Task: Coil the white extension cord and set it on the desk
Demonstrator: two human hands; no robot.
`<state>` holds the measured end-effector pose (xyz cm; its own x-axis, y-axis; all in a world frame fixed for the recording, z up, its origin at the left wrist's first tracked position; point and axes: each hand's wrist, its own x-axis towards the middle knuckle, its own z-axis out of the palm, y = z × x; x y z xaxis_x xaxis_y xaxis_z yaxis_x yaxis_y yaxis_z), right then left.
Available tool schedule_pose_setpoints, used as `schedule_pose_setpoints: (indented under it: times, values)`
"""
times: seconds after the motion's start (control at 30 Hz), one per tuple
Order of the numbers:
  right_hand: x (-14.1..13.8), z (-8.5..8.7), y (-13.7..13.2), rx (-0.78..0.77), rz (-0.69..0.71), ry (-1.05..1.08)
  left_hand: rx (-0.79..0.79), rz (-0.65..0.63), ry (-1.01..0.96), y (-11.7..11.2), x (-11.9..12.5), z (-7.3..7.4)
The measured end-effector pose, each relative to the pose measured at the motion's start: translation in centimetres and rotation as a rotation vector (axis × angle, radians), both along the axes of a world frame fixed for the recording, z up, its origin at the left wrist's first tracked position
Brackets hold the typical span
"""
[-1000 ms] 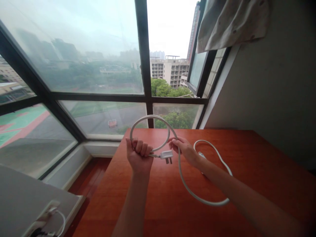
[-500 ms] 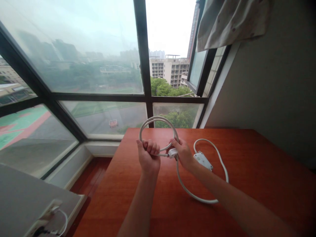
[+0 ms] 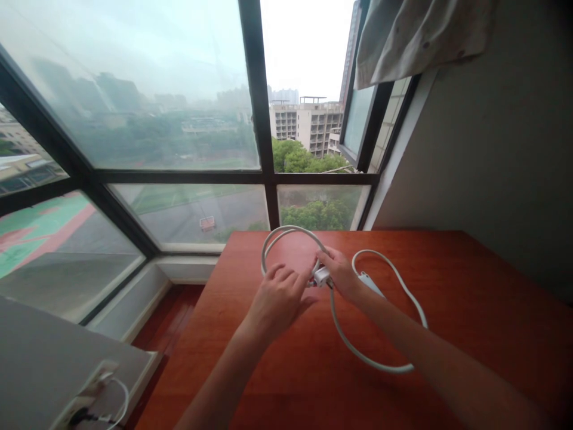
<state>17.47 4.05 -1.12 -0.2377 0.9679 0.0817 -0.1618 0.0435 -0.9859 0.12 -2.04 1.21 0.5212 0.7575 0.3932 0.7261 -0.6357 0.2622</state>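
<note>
White cable [image 3: 385, 368] is what's being handled here, right around the middle of the frame. Part of it is bent into a round coil, held up a bit above centre and overlapping the far edge of the table [image 3: 286, 382], and the rest is run down and out to the right in a wide loop.

Coil and white plug [image 3: 321, 276] are both gripped by the right hand [image 3: 342, 275], fingers closed in a narrow pinch, plug tucked just beside the fingertips. The left hand [image 3: 278, 301] is held open and fairly wide, palm down, thumb stuck out, fingers reached over the lower left of the coil. Whether the cable is actually touched by those fingers can't really be told from this angle.

Right of centre, a white block [image 3: 371, 285] is seen on the tabletop, joined to the cable and partly covered by the right forearm. The table itself is finished in reddish-brown wood and most of the lower frame is filled by it.

Dark window frames [image 3: 264, 119] are spread over the upper left and centre, with buildings [image 3: 308, 125] and trees [image 3: 290, 156] seen through the glass. A pale curtain [image 3: 421, 39] is hung at upper right, and at lower left a wall socket [image 3: 85, 394] is plugged up with cords.
</note>
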Motion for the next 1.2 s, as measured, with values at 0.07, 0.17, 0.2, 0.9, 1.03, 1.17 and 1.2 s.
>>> schedule_pose_setpoints:
  times: [0.07, 0.17, 0.2, 0.9, 1.03, 1.17, 1.2]
  values:
    - [-0.1, 0.5, -0.1, -0.003, 0.014, -0.016, -0.085, 0.072, 0.100, 0.3, 0.2, -0.2]
    - [0.1, 1.4, -0.2, -0.017, 0.080, -0.023, -0.174, 0.077, 0.135, 0.7, 0.1, -1.1]
    - [0.3, 1.6, -0.1, -0.023, 0.112, -0.025, -0.181, 0.056, 0.120, 0.8, -0.1, -1.4]
    - [0.9, 0.9, 0.7, -0.015, -0.115, -0.102, -0.138, 0.431, 0.231, 1.0, 3.3, -3.1]
    - [0.6, 0.0, 1.0, 0.078, -0.224, -0.265, -0.112, 0.403, 0.214, 0.8, 4.5, -3.4]
    - [0.9, -0.6, 1.6, 0.207, -0.271, -0.408, -0.148, 0.381, 0.200, 0.8, 5.1, -3.5]
    - [1.0, -0.7, 1.7, 0.232, -0.281, -0.430, -0.157, 0.375, 0.193, 0.8, 5.1, -3.4]
